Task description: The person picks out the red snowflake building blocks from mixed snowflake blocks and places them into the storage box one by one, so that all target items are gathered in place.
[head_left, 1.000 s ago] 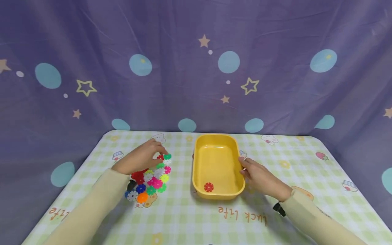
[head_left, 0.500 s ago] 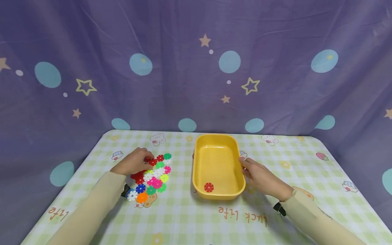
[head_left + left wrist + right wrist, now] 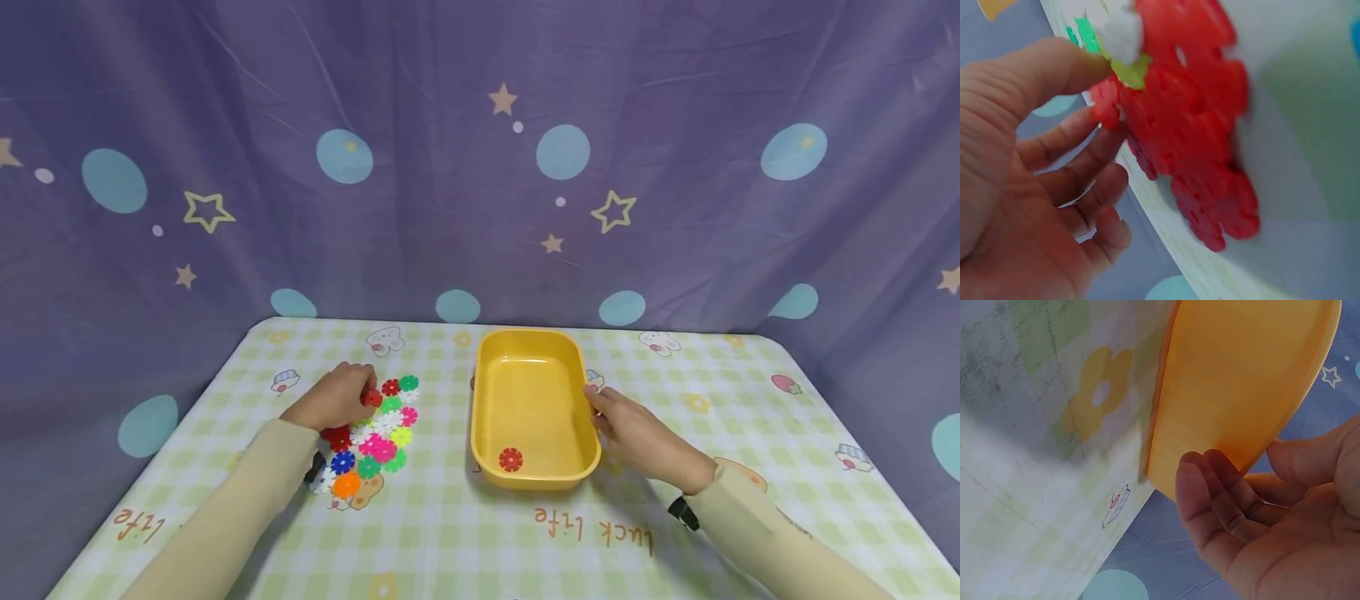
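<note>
Colourful notched discs point(image 3: 383, 450) lie in a loose pile on the left of the table. At the pile's upper left, my left hand point(image 3: 339, 396) reaches in from the side. The left wrist view shows its thumb and index finger pinching a red disc point(image 3: 1105, 102) beside a cluster of red discs point(image 3: 1191, 119); the other fingers are bent. A yellow tray point(image 3: 531, 400) stands right of the pile, one red disc point(image 3: 511, 459) inside at its near end. My right hand point(image 3: 648, 437) grips the tray's right rim, thumb on the edge, fingertips against the outer wall point(image 3: 1235, 375).
A green-and-white checked cloth point(image 3: 450, 542) with printed pictures covers the table. Behind the table's far edge hangs a purple curtain point(image 3: 450, 233) with stars and blue ovals.
From the pile's far end, my left hand has moved left and towards me to the red discs, then slightly right. The right hand and the tray have stayed in place.
</note>
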`<state>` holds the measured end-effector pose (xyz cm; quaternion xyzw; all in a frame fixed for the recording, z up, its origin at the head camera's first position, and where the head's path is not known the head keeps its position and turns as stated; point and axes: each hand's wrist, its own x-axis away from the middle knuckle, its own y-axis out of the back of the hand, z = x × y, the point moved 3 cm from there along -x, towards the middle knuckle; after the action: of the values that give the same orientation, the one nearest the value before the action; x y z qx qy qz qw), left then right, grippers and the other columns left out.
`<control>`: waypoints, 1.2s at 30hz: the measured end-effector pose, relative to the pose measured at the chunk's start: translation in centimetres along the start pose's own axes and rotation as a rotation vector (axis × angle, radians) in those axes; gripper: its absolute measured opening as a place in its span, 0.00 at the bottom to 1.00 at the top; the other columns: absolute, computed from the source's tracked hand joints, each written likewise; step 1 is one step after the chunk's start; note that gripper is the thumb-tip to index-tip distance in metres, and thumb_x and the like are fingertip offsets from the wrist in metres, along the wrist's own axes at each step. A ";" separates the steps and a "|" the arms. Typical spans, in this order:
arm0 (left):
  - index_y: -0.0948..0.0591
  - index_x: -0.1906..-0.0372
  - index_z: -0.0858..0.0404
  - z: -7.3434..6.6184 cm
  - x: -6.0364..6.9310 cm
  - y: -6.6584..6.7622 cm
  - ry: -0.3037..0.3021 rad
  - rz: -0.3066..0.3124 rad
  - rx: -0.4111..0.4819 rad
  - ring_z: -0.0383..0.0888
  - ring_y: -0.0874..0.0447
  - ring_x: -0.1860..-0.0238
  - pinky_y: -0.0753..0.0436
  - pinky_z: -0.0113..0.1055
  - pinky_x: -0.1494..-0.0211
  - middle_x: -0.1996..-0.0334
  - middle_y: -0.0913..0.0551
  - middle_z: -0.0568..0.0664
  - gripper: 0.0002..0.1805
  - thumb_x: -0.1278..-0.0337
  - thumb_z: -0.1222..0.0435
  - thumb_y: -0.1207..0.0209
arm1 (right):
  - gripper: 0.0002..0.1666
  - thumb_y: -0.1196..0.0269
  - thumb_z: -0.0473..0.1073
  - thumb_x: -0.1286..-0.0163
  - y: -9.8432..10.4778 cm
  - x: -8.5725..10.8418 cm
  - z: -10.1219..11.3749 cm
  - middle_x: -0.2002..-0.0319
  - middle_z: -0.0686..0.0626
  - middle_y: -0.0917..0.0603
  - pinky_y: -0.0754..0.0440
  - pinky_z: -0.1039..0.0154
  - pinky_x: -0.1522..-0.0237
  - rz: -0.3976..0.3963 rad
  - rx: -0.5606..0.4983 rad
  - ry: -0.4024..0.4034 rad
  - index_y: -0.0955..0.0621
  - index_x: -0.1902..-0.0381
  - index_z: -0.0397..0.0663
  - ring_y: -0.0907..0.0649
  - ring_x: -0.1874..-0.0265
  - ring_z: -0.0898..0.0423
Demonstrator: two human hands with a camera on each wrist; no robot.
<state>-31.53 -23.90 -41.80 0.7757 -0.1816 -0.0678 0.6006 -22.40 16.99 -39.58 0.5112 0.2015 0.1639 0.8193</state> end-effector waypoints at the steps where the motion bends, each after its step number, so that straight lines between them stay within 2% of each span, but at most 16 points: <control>1: 0.22 0.60 0.62 -0.1 0.0 0.0 -0.009 0.003 -0.012 0.48 0.33 0.66 0.26 0.41 0.63 0.71 0.27 0.48 0.14 0.53 0.65 0.33 | 0.26 0.44 0.31 0.32 0.0 0.0 0.0 0.63 0.48 0.25 0.28 0.64 0.67 0.000 -0.001 0.000 0.33 0.37 0.26 0.29 0.70 0.59; 4: 0.20 0.53 0.61 -0.5 0.2 0.0 -0.041 0.006 -0.053 0.49 0.32 0.64 0.25 0.42 0.59 0.67 0.23 0.48 0.17 0.51 0.64 0.33 | 0.26 0.44 0.31 0.31 0.0 0.1 0.0 0.63 0.48 0.25 0.28 0.64 0.67 -0.002 -0.003 0.000 0.33 0.37 0.26 0.29 0.70 0.59; 7: 0.19 0.51 0.62 -0.7 0.5 0.2 -0.061 0.009 -0.069 0.50 0.32 0.62 0.25 0.44 0.56 0.63 0.20 0.50 0.19 0.51 0.63 0.33 | 0.26 0.45 0.31 0.31 0.0 0.1 0.0 0.63 0.48 0.25 0.28 0.64 0.66 -0.003 -0.011 0.000 0.33 0.37 0.26 0.29 0.70 0.59; 12: 0.17 0.53 0.62 -0.6 0.8 0.5 -0.066 0.017 -0.083 0.48 0.30 0.61 0.25 0.43 0.53 0.62 0.19 0.49 0.18 0.51 0.62 0.31 | 0.26 0.43 0.32 0.32 0.1 0.0 -0.4 0.64 0.51 0.25 0.27 0.63 0.66 -0.002 -0.041 -0.009 0.32 0.38 0.26 0.28 0.70 0.59; 15: 0.16 0.55 0.62 -0.5 0.9 0.5 -0.065 0.017 -0.083 0.47 0.30 0.63 0.24 0.41 0.55 0.65 0.21 0.49 0.16 0.52 0.63 0.31 | 0.26 0.40 0.33 0.33 0.2 -0.2 -0.8 0.64 0.52 0.24 0.24 0.63 0.65 -0.013 -0.072 -0.020 0.30 0.39 0.28 0.25 0.68 0.59; 20: 0.15 0.57 0.64 -0.7 0.9 0.6 -0.085 -0.034 -0.053 0.46 0.31 0.65 0.24 0.40 0.58 0.68 0.22 0.48 0.16 0.52 0.62 0.31 | 0.25 0.38 0.35 0.34 0.5 -0.4 -1.4 0.60 0.50 0.22 0.21 0.61 0.60 -0.020 -0.122 -0.029 0.27 0.41 0.31 0.21 0.62 0.57; 24: 0.15 0.55 0.63 -2.4 0.8 1.4 -0.217 -0.129 0.002 0.45 0.30 0.65 0.24 0.37 0.60 0.66 0.23 0.46 0.18 0.52 0.59 0.30 | 0.23 0.37 0.38 0.34 0.7 -0.2 -2.2 0.54 0.46 0.23 0.21 0.58 0.58 -0.021 -0.181 -0.025 0.26 0.43 0.35 0.20 0.57 0.52; 29: 0.15 0.56 0.60 -7.0 0.8 3.1 -0.434 -0.219 0.061 0.42 0.31 0.64 0.26 0.34 0.63 0.66 0.26 0.44 0.16 0.50 0.59 0.31 | 0.24 0.37 0.40 0.34 0.5 -0.1 -2.9 0.47 0.44 0.25 0.22 0.52 0.56 -0.030 -0.243 -0.019 0.27 0.42 0.37 0.22 0.50 0.46; 33: 0.14 0.57 0.60 -10.7 0.5 3.3 -0.616 -0.235 0.095 0.38 0.32 0.61 0.26 0.31 0.60 0.65 0.25 0.42 0.14 0.49 0.61 0.32 | 0.25 0.37 0.40 0.35 0.4 -0.3 -3.0 0.47 0.45 0.25 0.22 0.51 0.56 -0.038 -0.245 -0.016 0.27 0.42 0.37 0.22 0.50 0.47; 36: 0.14 0.57 0.61 -12.7 0.0 2.7 -0.700 -0.214 0.126 0.38 0.32 0.59 0.26 0.30 0.57 0.63 0.25 0.42 0.13 0.48 0.62 0.32 | 0.25 0.37 0.40 0.35 0.4 -0.4 -2.9 0.47 0.45 0.25 0.22 0.52 0.57 -0.041 -0.242 -0.010 0.26 0.42 0.37 0.22 0.50 0.47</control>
<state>-27.94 -13.00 -35.77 0.7557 -0.2977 -0.3802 0.4424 -24.24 19.21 -40.36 0.4054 0.1866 0.1677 0.8790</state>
